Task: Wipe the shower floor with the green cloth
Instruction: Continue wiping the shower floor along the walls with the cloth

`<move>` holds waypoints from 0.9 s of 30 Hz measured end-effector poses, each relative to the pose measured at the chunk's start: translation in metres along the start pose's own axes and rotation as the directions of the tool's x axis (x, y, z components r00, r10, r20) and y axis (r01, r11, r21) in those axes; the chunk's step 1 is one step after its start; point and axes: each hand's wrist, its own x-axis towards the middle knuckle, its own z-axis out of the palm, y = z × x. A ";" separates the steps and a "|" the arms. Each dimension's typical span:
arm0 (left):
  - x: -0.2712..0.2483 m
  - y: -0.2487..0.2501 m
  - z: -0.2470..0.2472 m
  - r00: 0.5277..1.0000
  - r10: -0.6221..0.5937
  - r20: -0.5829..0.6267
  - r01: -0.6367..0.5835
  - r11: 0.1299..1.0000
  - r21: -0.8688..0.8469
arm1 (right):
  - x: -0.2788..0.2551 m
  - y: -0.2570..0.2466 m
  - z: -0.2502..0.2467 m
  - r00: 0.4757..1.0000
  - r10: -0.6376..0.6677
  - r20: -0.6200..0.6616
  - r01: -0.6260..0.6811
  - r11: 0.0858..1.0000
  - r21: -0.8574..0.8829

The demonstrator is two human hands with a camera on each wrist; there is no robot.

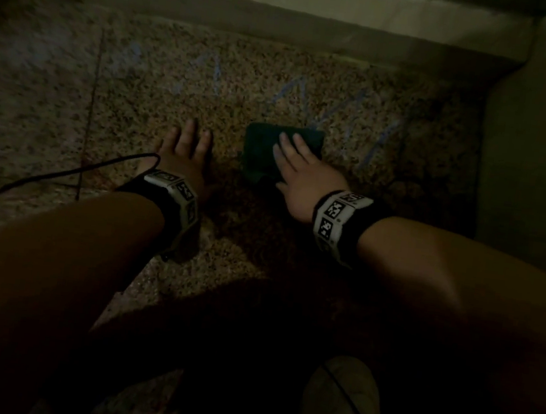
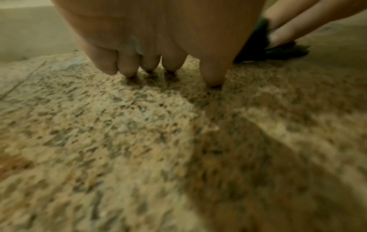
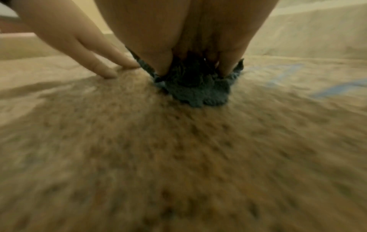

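A folded dark green cloth (image 1: pixel 264 150) lies on the speckled stone shower floor (image 1: pixel 141 94). My right hand (image 1: pixel 299 165) lies flat on the cloth with straight fingers pressing it down. In the right wrist view the cloth (image 3: pixel 196 89) bunches under my right hand (image 3: pixel 193 66). My left hand (image 1: pixel 186 148) rests with spread straight fingers on the bare floor just left of the cloth; in the left wrist view its fingertips (image 2: pixel 212 78) touch the stone (image 2: pixel 139 141). The cloth (image 2: pixel 256 45) shows at that view's upper right.
Blue chalk-like streaks (image 1: pixel 375 143) mark the floor beyond and right of the cloth. A pale raised kerb (image 1: pixel 288 12) runs along the far edge and a wall (image 1: pixel 539 153) stands at the right. A black cable (image 1: pixel 62 177) trails from my left wrist.
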 end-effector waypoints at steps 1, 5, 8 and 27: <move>0.000 -0.001 0.001 1.000 0.007 -0.006 -0.007 1.000 0.005 | -0.001 0.001 0.002 1.000 0.000 0.005 0.000 1.000 -0.013; 0.002 -0.001 0.007 1.000 0.008 -0.027 -0.007 1.000 0.016 | 0.003 0.001 0.000 1.000 0.010 -0.004 -0.010 1.000 -0.017; 0.002 -0.001 0.012 0.999 0.020 -0.047 -0.020 1.000 0.020 | 0.004 0.005 -0.010 1.000 0.021 -0.006 -0.021 1.000 0.008; -0.015 0.002 0.030 0.997 0.076 0.001 -0.076 0.994 0.075 | 0.002 -0.004 0.001 0.993 0.114 -0.044 -0.112 0.993 0.033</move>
